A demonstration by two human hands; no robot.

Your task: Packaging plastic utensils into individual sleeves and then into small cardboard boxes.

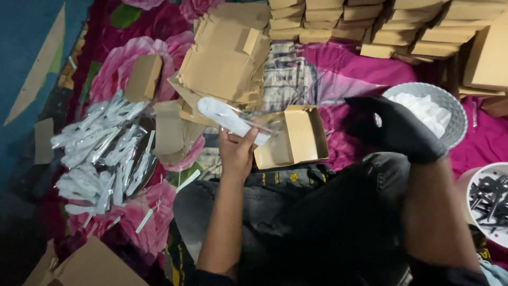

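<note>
Above the lap, a clear plastic sachet with a white folded napkin inside (228, 118), pinched at its lower end by the bare left hand (236, 150) and tilted up toward the left. Just beside it, nearly touching its right end, a small open brown cardboard box (292, 135), propped on the dark-trousered knee, mouth upward. Best kept level with the box mouth, sachet turned lengthwise to the long side and slid in flat, grip held low so the far end goes first. Right hand (398, 128) in a black glove, fingers loosely curled around nothing visible, hovering before a white ribbed bowl of white tissues (450, 108). Farther out: a heap of similar wrapped sachets (103, 151) on the flowered pink cloth (114, 74), flat brown box blanks (227, 53), stacked closed boxes (370, 26), and a white bowl of black plastic spoons (489, 204).
</note>
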